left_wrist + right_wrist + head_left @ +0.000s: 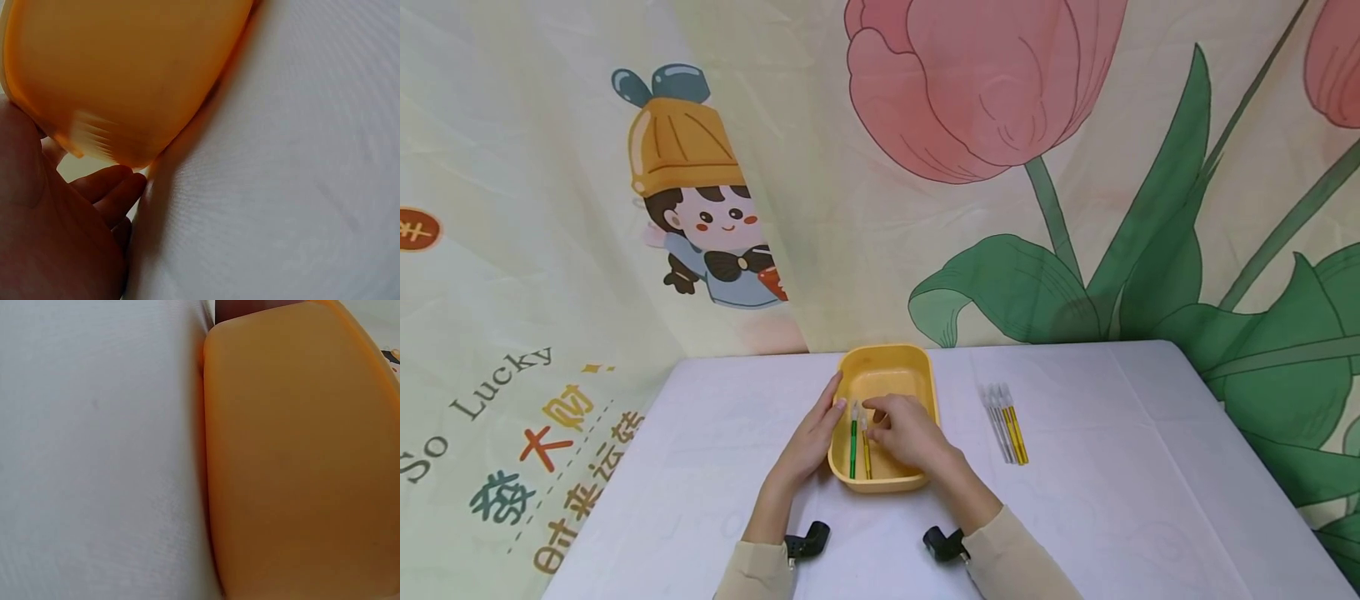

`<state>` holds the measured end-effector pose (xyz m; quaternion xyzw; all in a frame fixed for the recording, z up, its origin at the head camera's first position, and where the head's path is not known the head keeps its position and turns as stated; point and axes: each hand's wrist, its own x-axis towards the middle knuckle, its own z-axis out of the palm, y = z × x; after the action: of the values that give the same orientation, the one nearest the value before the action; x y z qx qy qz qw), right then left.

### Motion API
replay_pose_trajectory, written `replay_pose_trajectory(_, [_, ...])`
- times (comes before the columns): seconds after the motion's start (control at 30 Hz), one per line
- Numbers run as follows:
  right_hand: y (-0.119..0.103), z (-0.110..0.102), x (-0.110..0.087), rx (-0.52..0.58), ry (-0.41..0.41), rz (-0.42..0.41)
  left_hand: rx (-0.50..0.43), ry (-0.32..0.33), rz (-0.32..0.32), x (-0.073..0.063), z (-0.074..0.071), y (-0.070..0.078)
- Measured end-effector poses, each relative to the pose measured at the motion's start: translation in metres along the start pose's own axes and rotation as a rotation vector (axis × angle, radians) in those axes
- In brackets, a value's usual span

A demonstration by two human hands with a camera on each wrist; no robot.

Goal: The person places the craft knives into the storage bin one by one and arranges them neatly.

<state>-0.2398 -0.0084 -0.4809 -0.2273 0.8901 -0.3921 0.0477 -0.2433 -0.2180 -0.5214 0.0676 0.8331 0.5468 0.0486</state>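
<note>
A yellow plastic tray [887,486] sits on the table in the head view. My left hand [808,442] grips its left side, thumb over the rim; in the left wrist view the fingers [115,197] lie along the outer wall. Inside the tray lie a green pen [853,446] and a gold-yellow pen [868,458], side by side with clear caps pointing away. My right hand [913,433] is over the tray, index finger and thumb spread apart right beside the yellow pen's cap. The right wrist view has only the tray's outer wall [300,450] and tablecloth.
Right of the tray, several silver and gold pens [1006,425] with clear caps lie in a row on the white tablecloth [1120,500]. A printed cloth backdrop [850,208] hangs behind the table's far edge. Black wrist cameras [808,542] are near both sleeves.
</note>
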Motion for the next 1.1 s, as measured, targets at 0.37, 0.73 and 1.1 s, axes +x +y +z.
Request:
replay_pose_trajectory(0.37, [-0.002,-0.010,-0.004,0.065,0.076,-0.037,0.009,-0.002,-0.003,0.001,0.000,0.000])
replay_pose_trajectory(0.73, [0.007,-0.031,-0.009,0.099,0.177,-0.052,0.009,0.005,-0.021,0.001,0.001,0.000])
replay_pose_trajectory(1.1, [0.013,-0.054,-0.015,0.146,0.239,0.008,0.002,0.002,-0.006,0.002,0.002,-0.001])
